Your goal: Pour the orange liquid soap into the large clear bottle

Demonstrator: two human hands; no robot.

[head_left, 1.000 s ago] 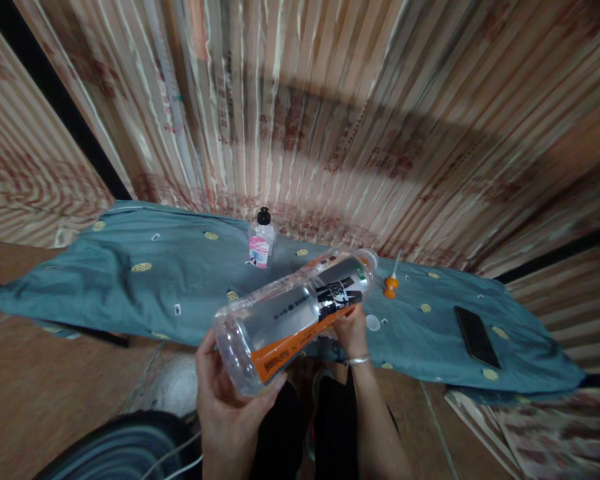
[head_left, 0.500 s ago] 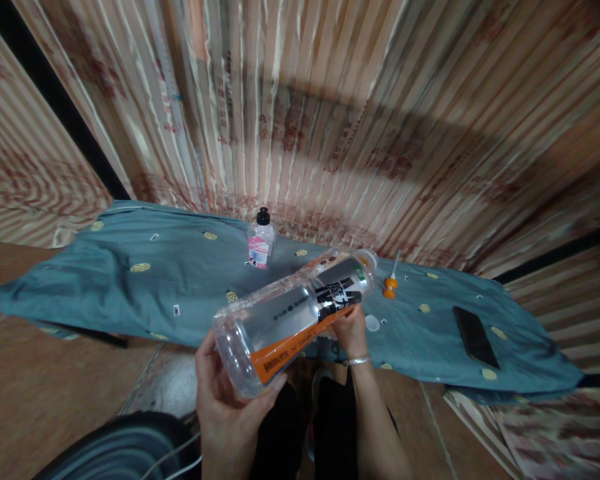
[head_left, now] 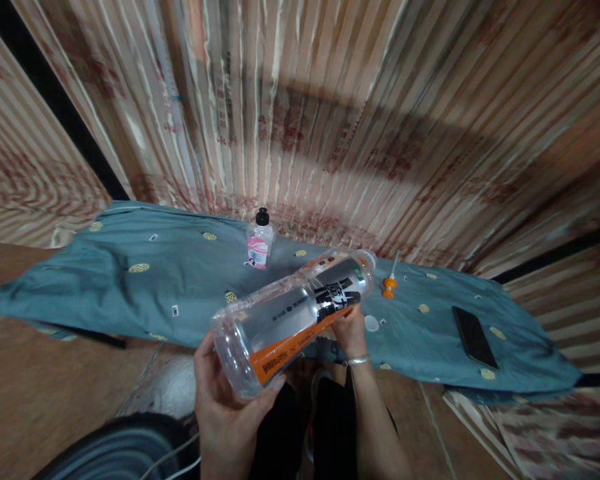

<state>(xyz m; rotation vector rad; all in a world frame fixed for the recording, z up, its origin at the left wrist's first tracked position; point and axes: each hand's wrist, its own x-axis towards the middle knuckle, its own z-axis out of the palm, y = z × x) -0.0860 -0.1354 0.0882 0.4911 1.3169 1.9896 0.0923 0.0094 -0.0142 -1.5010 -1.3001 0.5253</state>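
A striped curtain [head_left: 330, 120] in pink and cream (printed with faint red patterns) fills the background, crossed by a broad curved shadow. Below it lies a blue-grey cloth [head_left: 145, 287] over reddish-brown floor [head_left: 45, 393].

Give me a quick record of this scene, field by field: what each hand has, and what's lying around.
left hand: grips the base of the large clear bottle
right hand: holds the bottle near its label end
bottle pose: tilted, neck pointing away, no cap on
teal cloth: spread on the floor
on cloth: small black-capped bottle, orange-tipped applicator, white cap, dark phone
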